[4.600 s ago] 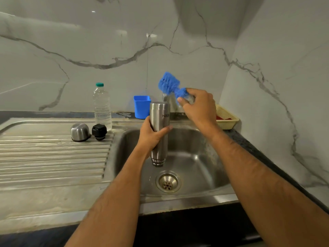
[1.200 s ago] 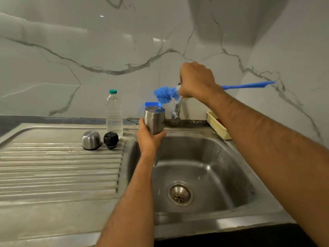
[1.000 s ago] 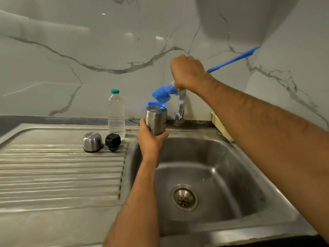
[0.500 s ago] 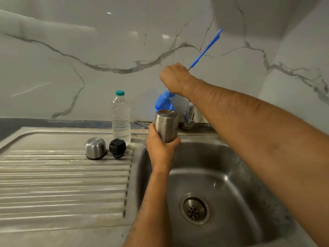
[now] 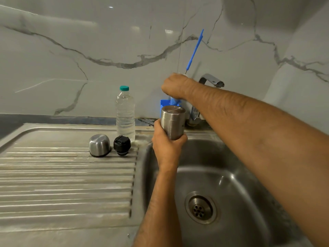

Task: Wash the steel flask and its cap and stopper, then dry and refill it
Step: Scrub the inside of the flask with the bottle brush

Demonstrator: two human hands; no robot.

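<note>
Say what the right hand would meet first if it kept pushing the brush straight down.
Probably the steel flask: the right hand holds the blue brush head-down just above it, though depth is unclear.

Draining board lying open, lower left.
Cap (image 5: 99,145), stopper (image 5: 122,145), water bottle (image 5: 125,114) crowding its upper right edge — tap (image 5: 211,81) overhanging the basin (image 5: 249,202).

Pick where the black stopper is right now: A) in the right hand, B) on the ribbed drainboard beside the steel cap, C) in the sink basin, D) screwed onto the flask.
B: the black stopper sits on the drainboard just right of the steel cap, while the left hand holds the flask and the right hand grips the blue brush.
</note>
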